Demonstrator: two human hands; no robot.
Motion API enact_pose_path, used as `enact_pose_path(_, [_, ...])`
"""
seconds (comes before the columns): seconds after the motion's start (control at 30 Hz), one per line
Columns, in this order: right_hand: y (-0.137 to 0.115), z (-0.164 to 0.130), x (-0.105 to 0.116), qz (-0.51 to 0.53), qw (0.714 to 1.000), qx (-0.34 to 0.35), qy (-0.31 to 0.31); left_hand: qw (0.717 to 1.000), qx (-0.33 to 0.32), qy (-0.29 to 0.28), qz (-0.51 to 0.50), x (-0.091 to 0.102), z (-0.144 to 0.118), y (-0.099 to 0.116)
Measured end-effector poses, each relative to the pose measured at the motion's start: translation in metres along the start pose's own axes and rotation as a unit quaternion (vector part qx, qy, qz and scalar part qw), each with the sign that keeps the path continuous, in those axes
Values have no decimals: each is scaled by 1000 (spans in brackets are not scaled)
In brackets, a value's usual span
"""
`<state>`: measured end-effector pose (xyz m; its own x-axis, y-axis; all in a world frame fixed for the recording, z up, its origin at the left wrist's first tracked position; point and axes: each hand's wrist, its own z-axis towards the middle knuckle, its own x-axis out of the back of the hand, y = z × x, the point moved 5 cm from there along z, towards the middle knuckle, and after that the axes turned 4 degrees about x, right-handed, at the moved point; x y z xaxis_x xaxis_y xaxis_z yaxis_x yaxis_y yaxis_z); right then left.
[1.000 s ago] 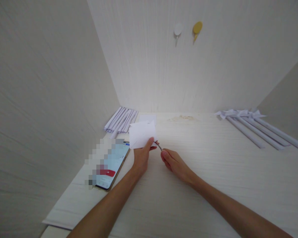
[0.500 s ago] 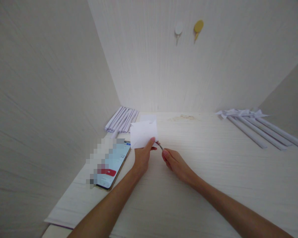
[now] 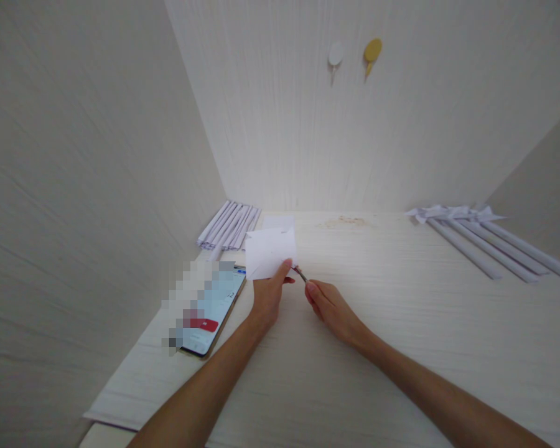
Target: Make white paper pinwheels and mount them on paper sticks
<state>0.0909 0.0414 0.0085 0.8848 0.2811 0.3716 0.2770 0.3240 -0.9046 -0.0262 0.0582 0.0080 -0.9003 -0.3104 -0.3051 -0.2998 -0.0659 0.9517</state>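
A piece of white paper [image 3: 268, 252] with creased corners is pinched near its lower right corner by my left hand [image 3: 268, 297], thumb on top. My right hand [image 3: 326, 305] is closed on a slim dark metal tool [image 3: 301, 274], its handle hidden in my fingers. The tool's tip meets the paper's lower right corner beside my left thumb; its exact kind is too small to tell. Behind the held piece, another white paper [image 3: 280, 221] shows along its upper edge.
A lit phone [image 3: 219, 305], partly pixelated, lies left of my hands on the pale wood-grain table [image 3: 378, 373]. Rolled paper tubes [image 3: 231, 225] sit at the back left. More paper tubes [image 3: 494, 249] lie at the right. A white hook [image 3: 335, 54] and a yellow hook [image 3: 373, 50] are on the back wall.
Almost nothing differs. The paper and the tool have shifted very slightly to the right, with both hands keeping their grips.
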Motion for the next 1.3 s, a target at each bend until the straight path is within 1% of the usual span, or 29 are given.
enact_pose_path(0.2, [-2, -1, 0, -17, 1000, 1, 2, 1000, 2, 1, 1, 1, 0, -1])
enact_pose_path(0.33, [0, -1, 0, -4, 1000, 6, 5, 1000, 4, 13, -4, 2, 1, 0])
enact_pose_path(0.37, [2, 0, 0, 13, 1000, 4, 7, 1000, 4, 15, -7, 2, 1, 0])
enact_pose_path(0.43, [6, 0, 0, 77, 997, -15, 13, 1000, 4, 9, -14, 1, 1, 1])
enact_pose_path(0.5, [11, 1, 0, 163, 985, -46, 23, 1000, 8, 0, -20, -1, 0, 0])
enact_pose_path(0.57, [15, 2, 3, 214, 973, -68, 52, 999, 21, -2, -24, -2, -1, -2])
enact_pose_path(0.67, [17, 3, 8, 192, 974, -68, 99, 999, 43, -19, -16, -4, -4, -9])
enact_pose_path(0.8, [16, 3, 9, 158, 980, -65, 99, 997, 54, -53, 27, -8, -8, -14])
enact_pose_path(0.87, [18, 2, 10, 158, 979, -68, 108, 997, 62, -46, 27, -8, -8, -15])
enact_pose_path(0.97, [20, 2, 10, 184, 972, -73, 127, 997, 73, -22, -20, -4, -4, -13])
enact_pose_path(1.07, [23, 2, 10, 246, 954, -92, 147, 997, 62, -20, -48, -1, 3, -10])
enact_pose_path(1.13, [24, 2, 11, 302, 932, -105, 169, 997, 56, -32, -44, 0, 6, -9])
enact_pose_path(1.23, [24, 3, 15, 383, 893, -110, 208, 996, 59, -66, -23, -2, 7, -12])
enact_pose_path(1.3, [25, 4, 19, 427, 868, -104, 231, 993, 68, -99, -3, -5, 4, -16])
